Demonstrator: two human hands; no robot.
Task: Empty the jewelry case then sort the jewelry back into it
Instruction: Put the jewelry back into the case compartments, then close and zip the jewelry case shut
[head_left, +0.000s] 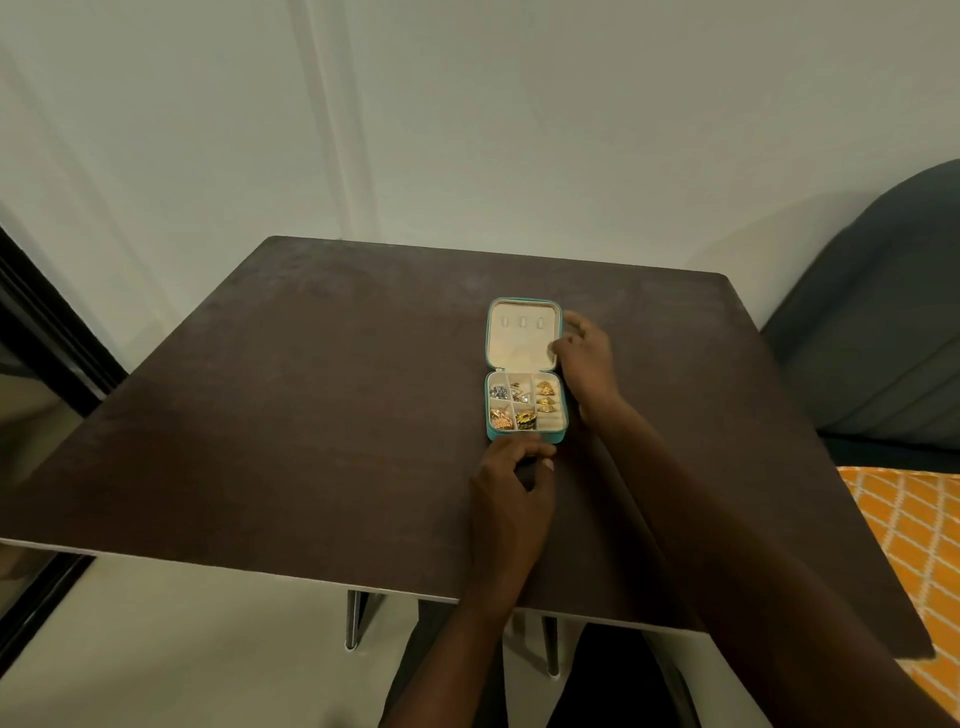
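A small teal jewelry case (489, 410) lies wide open on the dark brown table (291, 415). Its cream lid (519, 340) is folded back flat and shows three small tabs. The divided tray holds gold jewelry (545, 397) in the right-hand slots, silver pieces (503, 392) at the upper left, and more gold pieces (511, 420) at the lower left. My right hand (584, 358) rests against the lid's right edge, fingers on the rim. Touching the case's near edge with loosely curled fingers is my left hand (511, 483).
A dark grey upholstered chair (878, 338) stands to the right of the table. An orange patterned fabric (914, 545) lies at the lower right. A pale wall runs behind the table, and a dark frame (47, 332) sits at the left.
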